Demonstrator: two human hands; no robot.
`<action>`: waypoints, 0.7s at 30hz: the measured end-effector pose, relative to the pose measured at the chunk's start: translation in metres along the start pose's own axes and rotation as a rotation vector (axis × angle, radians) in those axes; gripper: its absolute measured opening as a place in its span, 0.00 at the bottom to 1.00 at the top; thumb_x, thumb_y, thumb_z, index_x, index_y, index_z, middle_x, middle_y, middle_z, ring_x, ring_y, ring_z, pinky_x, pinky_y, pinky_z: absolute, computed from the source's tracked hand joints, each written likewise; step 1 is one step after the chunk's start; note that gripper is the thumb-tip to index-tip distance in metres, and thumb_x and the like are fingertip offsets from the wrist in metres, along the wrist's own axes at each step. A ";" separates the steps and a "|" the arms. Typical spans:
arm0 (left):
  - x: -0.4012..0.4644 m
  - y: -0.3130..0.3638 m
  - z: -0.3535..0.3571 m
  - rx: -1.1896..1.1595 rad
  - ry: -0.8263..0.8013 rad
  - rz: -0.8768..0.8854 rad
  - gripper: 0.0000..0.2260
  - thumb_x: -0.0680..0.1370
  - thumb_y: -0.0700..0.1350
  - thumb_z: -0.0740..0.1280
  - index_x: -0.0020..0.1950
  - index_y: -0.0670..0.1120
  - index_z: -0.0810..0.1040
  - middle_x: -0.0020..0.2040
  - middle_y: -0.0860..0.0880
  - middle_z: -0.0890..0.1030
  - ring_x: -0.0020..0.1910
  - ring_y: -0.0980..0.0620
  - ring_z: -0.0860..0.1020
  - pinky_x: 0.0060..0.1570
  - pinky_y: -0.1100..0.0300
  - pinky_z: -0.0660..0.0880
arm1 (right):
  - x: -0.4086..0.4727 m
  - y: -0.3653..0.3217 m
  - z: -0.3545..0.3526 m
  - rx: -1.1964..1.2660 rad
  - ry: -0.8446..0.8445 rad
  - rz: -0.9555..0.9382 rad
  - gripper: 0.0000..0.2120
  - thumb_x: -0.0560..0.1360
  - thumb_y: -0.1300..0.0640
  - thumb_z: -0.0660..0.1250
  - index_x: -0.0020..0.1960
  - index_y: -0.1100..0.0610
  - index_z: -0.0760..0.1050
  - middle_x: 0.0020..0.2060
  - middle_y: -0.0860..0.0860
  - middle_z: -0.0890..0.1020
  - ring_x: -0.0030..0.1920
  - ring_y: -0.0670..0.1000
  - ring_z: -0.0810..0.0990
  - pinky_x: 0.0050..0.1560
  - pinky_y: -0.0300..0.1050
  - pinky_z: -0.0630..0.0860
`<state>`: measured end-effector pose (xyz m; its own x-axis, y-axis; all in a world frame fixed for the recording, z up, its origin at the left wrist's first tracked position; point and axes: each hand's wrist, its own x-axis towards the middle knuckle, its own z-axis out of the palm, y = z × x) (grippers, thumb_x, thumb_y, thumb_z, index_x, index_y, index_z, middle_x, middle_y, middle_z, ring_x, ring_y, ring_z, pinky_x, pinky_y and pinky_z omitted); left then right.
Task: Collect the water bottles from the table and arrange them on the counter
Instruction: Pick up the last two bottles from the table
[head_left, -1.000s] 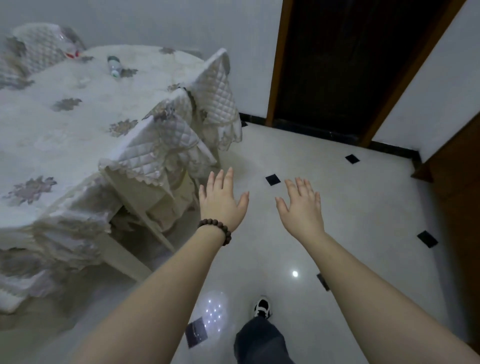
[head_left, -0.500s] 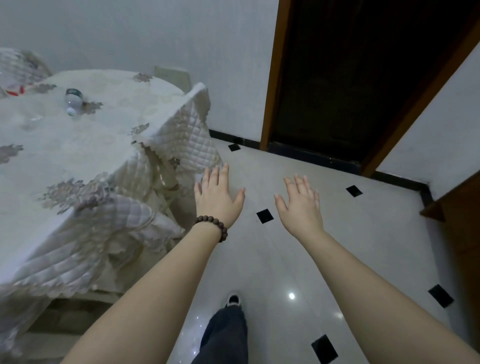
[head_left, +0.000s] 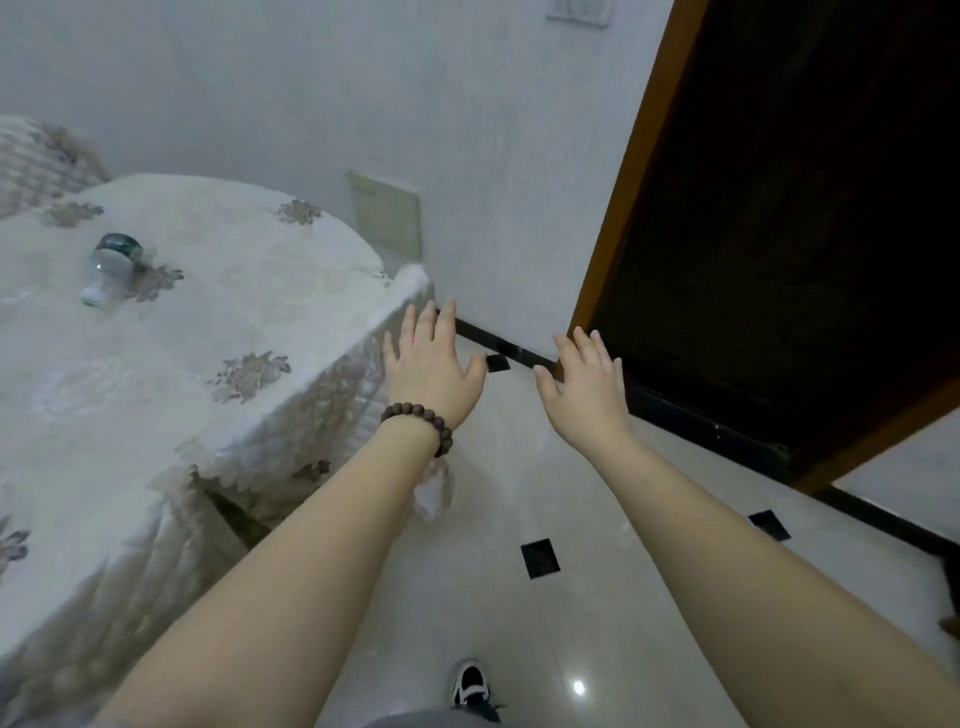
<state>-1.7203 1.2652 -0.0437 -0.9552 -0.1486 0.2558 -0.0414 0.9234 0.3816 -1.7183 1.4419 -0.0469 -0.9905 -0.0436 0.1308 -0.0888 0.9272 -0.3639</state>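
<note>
A clear water bottle (head_left: 107, 270) with a green label and white cap lies on its side on the table (head_left: 156, 384), which is draped in a white quilted cloth with flower prints. My left hand (head_left: 428, 369), with a bead bracelet at the wrist, is stretched out flat just past the table's right corner and holds nothing. My right hand (head_left: 584, 387) is spread flat beside it over the floor, also empty. The bottle lies well to the left of both hands.
A dark doorway with a brown wooden frame (head_left: 618, 197) stands ahead on the right. A chair back with a quilted cover (head_left: 36, 161) shows behind the table. The glossy tiled floor (head_left: 519, 597) with black diamond insets runs between table and doorway. My shoe (head_left: 470, 686) is below.
I have walked forward along the table. The bottle and table now sit closer and lower left, the doorway nearer. Both hands stay outstretched, flat and empty.
</note>
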 end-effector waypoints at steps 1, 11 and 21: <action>0.019 0.002 0.001 0.009 0.008 -0.009 0.30 0.77 0.58 0.57 0.77 0.50 0.53 0.76 0.48 0.57 0.76 0.48 0.50 0.72 0.45 0.46 | 0.022 0.000 -0.001 0.009 0.001 -0.014 0.26 0.80 0.45 0.53 0.75 0.53 0.57 0.76 0.54 0.57 0.77 0.53 0.48 0.75 0.57 0.45; 0.174 -0.012 0.040 0.078 0.085 -0.230 0.30 0.77 0.57 0.57 0.77 0.50 0.53 0.76 0.48 0.57 0.76 0.49 0.50 0.72 0.46 0.47 | 0.229 0.000 0.037 0.090 -0.097 -0.193 0.26 0.80 0.44 0.52 0.76 0.52 0.55 0.77 0.54 0.55 0.77 0.53 0.48 0.74 0.55 0.44; 0.326 -0.016 0.092 0.138 0.180 -0.613 0.30 0.78 0.58 0.55 0.77 0.50 0.50 0.77 0.48 0.55 0.76 0.49 0.49 0.72 0.46 0.46 | 0.454 -0.013 0.083 0.089 -0.256 -0.556 0.26 0.80 0.45 0.55 0.75 0.53 0.58 0.76 0.54 0.57 0.76 0.53 0.49 0.74 0.56 0.46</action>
<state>-2.0577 1.2350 -0.0484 -0.6832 -0.7085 0.1770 -0.6116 0.6876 0.3913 -2.1759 1.3793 -0.0589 -0.7861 -0.6097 0.1017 -0.5968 0.7058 -0.3816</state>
